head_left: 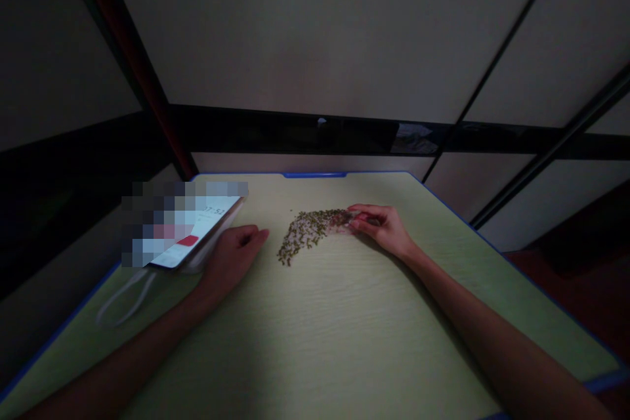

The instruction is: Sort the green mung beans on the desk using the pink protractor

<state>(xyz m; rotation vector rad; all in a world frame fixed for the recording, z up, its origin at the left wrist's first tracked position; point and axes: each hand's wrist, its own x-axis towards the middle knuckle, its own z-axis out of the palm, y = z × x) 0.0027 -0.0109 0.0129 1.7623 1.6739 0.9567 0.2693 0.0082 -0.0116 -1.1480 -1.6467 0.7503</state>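
A spread of small dark-green grains or dried bits (305,230) lies on the pale table, curving towards its right end. There, the thumb and fingers of my right hand (381,226) pinch what looks like a small clear plastic packet with reddish marks (338,222). It touches the end of the spread, and its far part is hidden by my fingers. My left hand (236,249) rests left of the grains with its fingers curled in and its thumb pointing right. Nothing shows in it.
Beside my left hand, a lit phone (197,230) is propped at a tilt, with a white cord loop (130,298) below it. The table (315,341) has a blue edge. Behind it stand light cabinet panels (295,33) with a dark band.
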